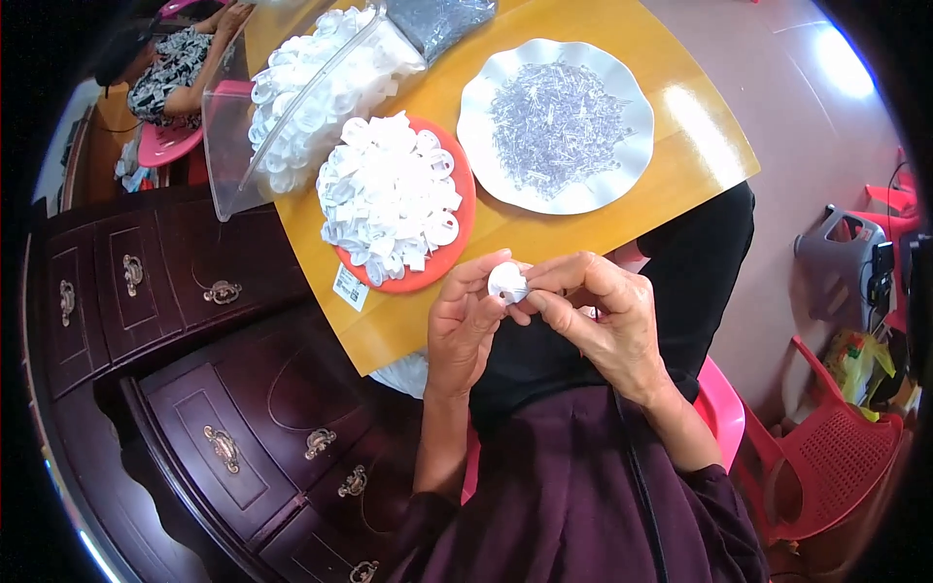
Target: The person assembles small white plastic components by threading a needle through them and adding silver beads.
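Observation:
A small rounded white plastic part (504, 279) is held up over my lap, just off the table's near edge. My left hand (459, 335) grips it between thumb and fingers. From the other side, the thumb and index finger of my right hand (617, 325) pinch together at the part's right edge; whatever lies between them is too small to name. Ahead to the left, similar white plastic parts (384, 194) are heaped on a red plate (466, 180). A white wavy-rimmed plate (474, 112) beyond my hands holds many small clear plastic pieces (559, 121).
A clear plastic bin (225, 189) full of white parts tilts at the table's far left, beside a grey bag (442, 24). Dark wooden drawers (224, 369) stand to the left. Red chairs (836, 457) and a grey stool (836, 257) are right. Another person (175, 78) sits far left.

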Available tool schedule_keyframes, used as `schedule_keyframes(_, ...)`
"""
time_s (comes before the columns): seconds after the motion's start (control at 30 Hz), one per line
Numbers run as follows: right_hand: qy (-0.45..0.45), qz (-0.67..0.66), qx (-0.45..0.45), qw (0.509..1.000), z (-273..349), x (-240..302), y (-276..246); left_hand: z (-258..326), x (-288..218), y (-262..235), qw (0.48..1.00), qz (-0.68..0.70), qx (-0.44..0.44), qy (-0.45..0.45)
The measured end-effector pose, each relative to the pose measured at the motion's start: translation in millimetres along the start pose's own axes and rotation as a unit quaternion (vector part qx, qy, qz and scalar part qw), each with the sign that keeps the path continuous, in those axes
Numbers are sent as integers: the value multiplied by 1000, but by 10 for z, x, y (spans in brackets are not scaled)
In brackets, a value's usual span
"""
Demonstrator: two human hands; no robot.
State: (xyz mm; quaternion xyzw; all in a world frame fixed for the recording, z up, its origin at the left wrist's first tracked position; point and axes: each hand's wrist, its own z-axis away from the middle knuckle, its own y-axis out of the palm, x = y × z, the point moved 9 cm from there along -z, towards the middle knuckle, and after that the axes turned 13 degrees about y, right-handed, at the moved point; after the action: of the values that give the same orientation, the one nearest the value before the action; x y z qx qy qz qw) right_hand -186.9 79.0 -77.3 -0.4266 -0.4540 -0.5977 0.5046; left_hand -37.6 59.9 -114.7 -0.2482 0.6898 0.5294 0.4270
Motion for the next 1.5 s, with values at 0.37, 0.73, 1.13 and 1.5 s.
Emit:
schedule_keyframes(0.37,-15,21,-9,1000,-1,-20,-7,-24,-81,-10,999,-50,-3,17)
schedule_keyframes(0.73,-42,76,-6,996,-8,11,-19,-46,-126,30,993,-101,36,53)
schedule_keyframes(1.13,101,-93,20,990,-39,-252,-134,-106,-176,120,988,-137,37,56)
schedule_keyframes(1.5,76,-43,17,996,-23,-330,-158,-108,-135,184,979,-196,43,45)
